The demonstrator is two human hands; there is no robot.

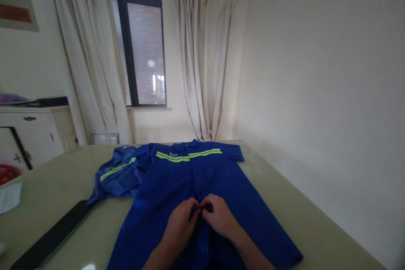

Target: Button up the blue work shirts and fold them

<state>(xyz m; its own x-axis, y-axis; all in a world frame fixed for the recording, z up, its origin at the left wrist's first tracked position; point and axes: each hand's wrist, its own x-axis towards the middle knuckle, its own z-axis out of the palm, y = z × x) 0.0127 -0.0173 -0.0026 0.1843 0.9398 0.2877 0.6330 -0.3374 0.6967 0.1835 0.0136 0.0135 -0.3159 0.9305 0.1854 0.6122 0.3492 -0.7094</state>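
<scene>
A blue work shirt (177,185) with yellow-green reflective stripes across the chest lies spread flat, front up, on the table (300,215). My left hand (182,221) and my right hand (218,215) meet over its front placket, low on the shirt. Both have their fingers pinched together on the placket edges where they touch. What sits between the fingertips is too small to make out.
A second blue shirt (118,173) with the same stripes lies crumpled at the left of the spread one. A long dark flat object (53,236) lies near the table's left front. White paper (9,197) sits at the far left. A white cabinet (34,130), curtains and a window stand behind.
</scene>
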